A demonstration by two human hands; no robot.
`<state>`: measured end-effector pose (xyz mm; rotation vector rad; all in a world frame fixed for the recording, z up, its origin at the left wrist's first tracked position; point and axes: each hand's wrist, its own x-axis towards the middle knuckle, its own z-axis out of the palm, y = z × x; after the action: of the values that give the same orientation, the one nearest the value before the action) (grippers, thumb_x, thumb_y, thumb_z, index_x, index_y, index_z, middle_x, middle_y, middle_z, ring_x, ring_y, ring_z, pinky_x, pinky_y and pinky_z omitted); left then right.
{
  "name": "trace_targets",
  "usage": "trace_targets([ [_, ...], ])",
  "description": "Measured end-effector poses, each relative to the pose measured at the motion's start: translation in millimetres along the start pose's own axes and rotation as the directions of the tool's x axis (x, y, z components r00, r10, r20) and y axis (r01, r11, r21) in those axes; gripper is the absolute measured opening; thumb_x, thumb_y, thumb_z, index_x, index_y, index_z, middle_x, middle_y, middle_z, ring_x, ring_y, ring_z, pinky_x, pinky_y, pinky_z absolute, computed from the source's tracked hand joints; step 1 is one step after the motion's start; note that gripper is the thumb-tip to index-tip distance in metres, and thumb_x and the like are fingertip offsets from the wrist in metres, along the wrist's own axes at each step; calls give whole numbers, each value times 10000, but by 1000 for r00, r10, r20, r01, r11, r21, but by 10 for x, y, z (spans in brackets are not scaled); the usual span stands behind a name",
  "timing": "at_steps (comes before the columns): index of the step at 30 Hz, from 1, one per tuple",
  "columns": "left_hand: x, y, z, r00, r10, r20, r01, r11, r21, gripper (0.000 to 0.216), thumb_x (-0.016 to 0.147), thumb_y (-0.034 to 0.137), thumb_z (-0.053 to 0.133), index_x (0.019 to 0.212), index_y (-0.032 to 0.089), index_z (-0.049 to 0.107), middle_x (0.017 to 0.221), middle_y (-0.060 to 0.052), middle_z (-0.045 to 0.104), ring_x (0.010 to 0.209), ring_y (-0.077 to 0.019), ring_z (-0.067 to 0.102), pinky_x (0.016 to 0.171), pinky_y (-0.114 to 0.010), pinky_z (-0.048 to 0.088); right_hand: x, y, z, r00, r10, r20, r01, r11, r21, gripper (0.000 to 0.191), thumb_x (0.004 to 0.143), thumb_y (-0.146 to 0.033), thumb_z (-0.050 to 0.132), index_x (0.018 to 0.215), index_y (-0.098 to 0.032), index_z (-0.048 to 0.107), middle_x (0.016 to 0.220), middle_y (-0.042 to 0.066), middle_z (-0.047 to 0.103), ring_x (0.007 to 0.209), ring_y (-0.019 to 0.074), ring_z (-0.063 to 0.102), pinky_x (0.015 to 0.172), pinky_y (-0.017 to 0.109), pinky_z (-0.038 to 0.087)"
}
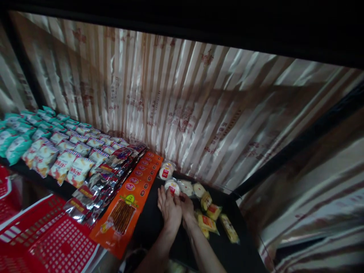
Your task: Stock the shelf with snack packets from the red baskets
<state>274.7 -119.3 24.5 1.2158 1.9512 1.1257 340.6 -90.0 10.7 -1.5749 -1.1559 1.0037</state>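
Observation:
My left hand (170,208) is at a round white cake in a clear wrapper with a red label (172,186), its fingers over the near edge and left side. Beside it, my right hand (187,207) has its fingers bent in at the packet's right edge; its fingertips are partly hidden. Behind lies a similar round wrapped cake (166,172). Pale round packets (186,187) lie just to the right. Yellow wrapped cakes (207,223) lie loosely to the right of my right hand, and another one (229,228) lies farther right.
All this lies on a black shelf (224,256). Left of my hands are a long orange snack package (132,189), silver packets (105,182), white snack bags (69,163) and green bags (18,148) in rows. Red baskets (62,242) stand at the lower left. Striped sheeting (170,94) hangs behind black posts.

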Motion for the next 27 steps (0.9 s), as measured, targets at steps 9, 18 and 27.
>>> trace_targets([
  [9, 463, -153, 147, 998, 62, 31, -58, 992, -108, 457, 868, 267, 330, 1250, 96, 513, 1396, -108, 412, 1366, -256, 194, 1122, -413, 170, 471, 51, 291, 990, -83, 115, 84, 996, -8, 233, 574, -358, 571, 742, -211, 638, 701, 31, 716, 689, 214, 663, 663, 320, 517],
  [18, 599, -226, 225, 997, 77, 25, -73, 990, -124, 447, 861, 252, 318, 1211, 92, 546, 1370, -103, 454, 1365, -242, 199, 1136, -408, 162, 703, 190, 399, 990, -82, 114, 93, 991, -96, 192, 550, -344, 588, 696, -225, 624, 641, 7, 690, 675, 221, 654, 640, 328, 514],
  [27, 685, -292, 235, 994, 103, 41, -100, 992, -77, 492, 873, 264, 288, 1223, 3, 517, 1385, -163, 413, 1361, -259, 209, 1140, -401, 155, 749, 219, 452, 992, -100, 78, 113, 976, -185, 289, 610, -425, 564, 793, -203, 597, 720, 45, 694, 705, 224, 657, 674, 337, 505],
])
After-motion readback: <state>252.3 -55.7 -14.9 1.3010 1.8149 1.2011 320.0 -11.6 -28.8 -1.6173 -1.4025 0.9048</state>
